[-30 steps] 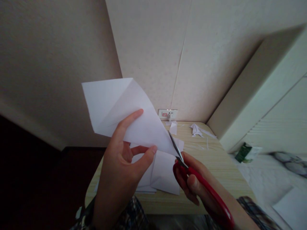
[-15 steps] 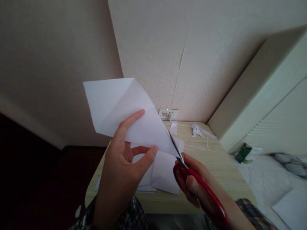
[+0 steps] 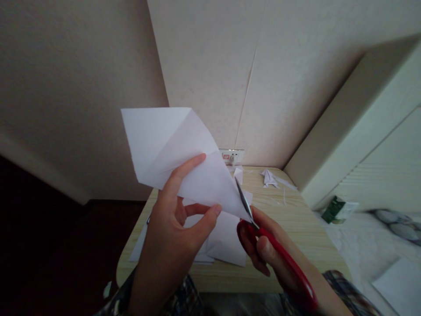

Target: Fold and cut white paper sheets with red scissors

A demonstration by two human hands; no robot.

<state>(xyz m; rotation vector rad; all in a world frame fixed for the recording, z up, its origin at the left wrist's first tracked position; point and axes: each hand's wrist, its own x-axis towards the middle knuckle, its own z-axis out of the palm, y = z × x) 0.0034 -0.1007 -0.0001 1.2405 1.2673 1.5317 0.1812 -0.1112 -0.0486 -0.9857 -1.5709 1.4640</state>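
Note:
My left hand [image 3: 174, 228] pinches a folded white paper sheet [image 3: 171, 149] and holds it up above a small wooden table [image 3: 296, 224]. Thumb and forefinger grip the sheet's lower edge. My right hand [image 3: 266, 245] is closed in the red handles of a pair of scissors [image 3: 263, 232]. The scissor blades [image 3: 243, 199] run along the paper's right folded edge, near its lower right corner. More white sheets [image 3: 226, 245] lie on the table under my hands.
Small paper scraps and a folded paper piece [image 3: 269, 177] lie at the table's far end by a wall socket [image 3: 230, 156]. A bed with a green packet [image 3: 333, 208] and a white sheet [image 3: 399, 283] is to the right. Walls close off the back.
The held paper has shifted slightly right and tilted. The scissor blades have moved a little further up along its right edge.

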